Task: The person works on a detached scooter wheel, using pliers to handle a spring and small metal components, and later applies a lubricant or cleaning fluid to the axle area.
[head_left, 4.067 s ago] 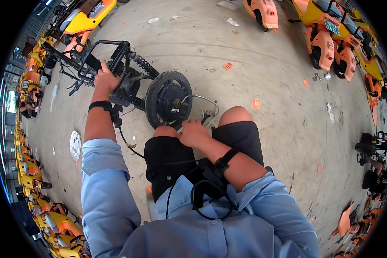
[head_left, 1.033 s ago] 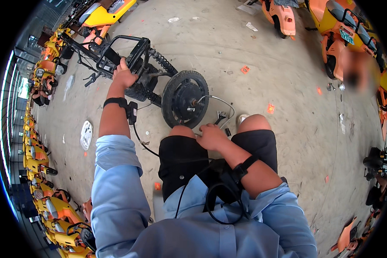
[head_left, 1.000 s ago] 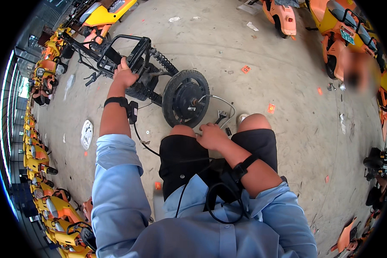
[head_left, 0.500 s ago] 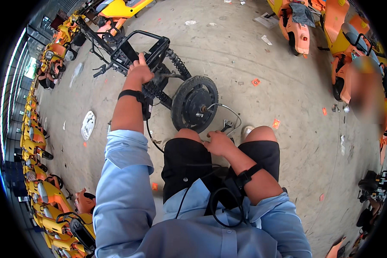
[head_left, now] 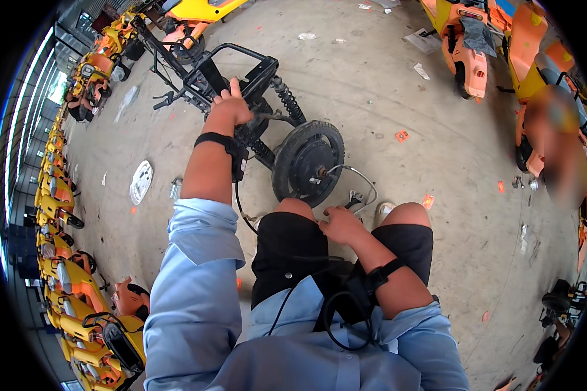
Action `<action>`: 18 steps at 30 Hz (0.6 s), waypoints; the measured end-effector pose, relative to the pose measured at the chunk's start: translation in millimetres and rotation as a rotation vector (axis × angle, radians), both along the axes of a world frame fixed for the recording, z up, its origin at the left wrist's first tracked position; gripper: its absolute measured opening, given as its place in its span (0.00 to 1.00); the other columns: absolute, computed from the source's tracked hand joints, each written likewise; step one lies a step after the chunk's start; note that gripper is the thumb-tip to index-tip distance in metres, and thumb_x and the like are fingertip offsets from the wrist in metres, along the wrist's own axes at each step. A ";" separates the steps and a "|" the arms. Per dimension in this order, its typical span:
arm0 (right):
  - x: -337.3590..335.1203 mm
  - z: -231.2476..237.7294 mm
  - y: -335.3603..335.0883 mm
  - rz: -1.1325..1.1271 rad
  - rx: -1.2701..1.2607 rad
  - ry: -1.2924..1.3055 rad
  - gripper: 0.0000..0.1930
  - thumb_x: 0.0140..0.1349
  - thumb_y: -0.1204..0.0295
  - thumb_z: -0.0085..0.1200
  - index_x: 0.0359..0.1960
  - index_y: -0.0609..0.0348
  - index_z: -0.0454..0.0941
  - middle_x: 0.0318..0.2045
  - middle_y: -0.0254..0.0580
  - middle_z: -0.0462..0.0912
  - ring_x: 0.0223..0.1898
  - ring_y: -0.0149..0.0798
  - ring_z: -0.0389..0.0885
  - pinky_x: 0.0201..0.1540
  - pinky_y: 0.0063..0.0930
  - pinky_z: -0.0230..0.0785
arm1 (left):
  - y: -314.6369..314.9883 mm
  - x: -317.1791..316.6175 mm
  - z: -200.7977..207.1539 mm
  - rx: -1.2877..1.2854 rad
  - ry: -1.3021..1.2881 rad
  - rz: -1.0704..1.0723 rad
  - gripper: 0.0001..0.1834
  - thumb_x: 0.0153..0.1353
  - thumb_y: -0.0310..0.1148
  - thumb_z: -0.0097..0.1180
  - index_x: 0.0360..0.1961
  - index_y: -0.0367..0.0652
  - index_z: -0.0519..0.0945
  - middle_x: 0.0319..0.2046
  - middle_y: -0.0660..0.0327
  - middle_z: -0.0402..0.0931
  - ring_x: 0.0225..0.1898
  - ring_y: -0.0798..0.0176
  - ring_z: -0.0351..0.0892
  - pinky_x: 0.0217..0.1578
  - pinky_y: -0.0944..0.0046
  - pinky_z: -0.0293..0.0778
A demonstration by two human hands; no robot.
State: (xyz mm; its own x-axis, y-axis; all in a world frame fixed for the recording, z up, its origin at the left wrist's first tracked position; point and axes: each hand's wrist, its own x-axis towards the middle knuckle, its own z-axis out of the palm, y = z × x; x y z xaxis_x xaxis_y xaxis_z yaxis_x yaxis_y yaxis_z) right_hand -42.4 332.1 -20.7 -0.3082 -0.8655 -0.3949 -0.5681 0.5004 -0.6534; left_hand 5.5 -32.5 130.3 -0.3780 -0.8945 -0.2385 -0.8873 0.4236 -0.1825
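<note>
In front of me leans a bare black scooter frame (head_left: 199, 81) with coil-spring shock absorbers (head_left: 288, 101) and a black wheel (head_left: 308, 163). My left hand (head_left: 233, 109) reaches to the frame near its rear rack, fingers stretched and spread; whether it presses on the frame is hard to tell. A grey cable (head_left: 370, 182) loops from the wheel's hub toward my right hand (head_left: 341, 225). That hand is by my knee, fingers curled; what they hold, if anything, is hidden. Just beyond it, a dark metallic piece (head_left: 353, 197) shows, too small to name.
Yellow and orange scooters (head_left: 62, 212) line the left side; more scooters (head_left: 466, 55) stand at the far right. A white plastic part (head_left: 141, 182) and orange packets (head_left: 402, 135) lie on the concrete floor. Another person (head_left: 78, 105) is at the far left.
The whole view has shifted, so the scooter frame, wheel and floor litter appear slightly farther right and lower. Both my hands keep nearly the same places relative to the scooter.
</note>
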 end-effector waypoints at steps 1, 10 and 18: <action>-1.7 -2.4 0.2 0.006 -0.015 0.004 0.24 0.59 0.55 0.55 0.49 0.62 0.78 0.49 0.60 0.78 0.53 0.61 0.76 0.56 0.46 0.71 | -0.6 -1.3 0.1 0.007 -0.009 -0.003 0.65 0.50 0.50 0.65 0.75 0.51 0.28 0.69 0.46 0.53 0.69 0.42 0.56 0.67 0.50 0.56; -23.4 70.2 13.3 -0.231 -0.112 -0.121 0.25 0.60 0.57 0.57 0.54 0.60 0.76 0.51 0.57 0.78 0.53 0.55 0.78 0.54 0.44 0.72 | -5.9 0.1 8.3 0.003 -0.016 0.009 0.67 0.48 0.55 0.66 0.75 0.51 0.28 0.70 0.45 0.51 0.70 0.40 0.54 0.67 0.49 0.57; -94.2 208.6 24.9 -0.126 -1.105 -0.492 0.40 0.61 0.56 0.60 0.69 0.64 0.57 0.64 0.61 0.66 0.57 0.49 0.74 0.50 0.35 0.71 | -15.8 0.2 -15.3 -0.017 0.007 -0.029 0.69 0.48 0.59 0.65 0.75 0.47 0.28 0.71 0.43 0.50 0.70 0.36 0.54 0.67 0.47 0.58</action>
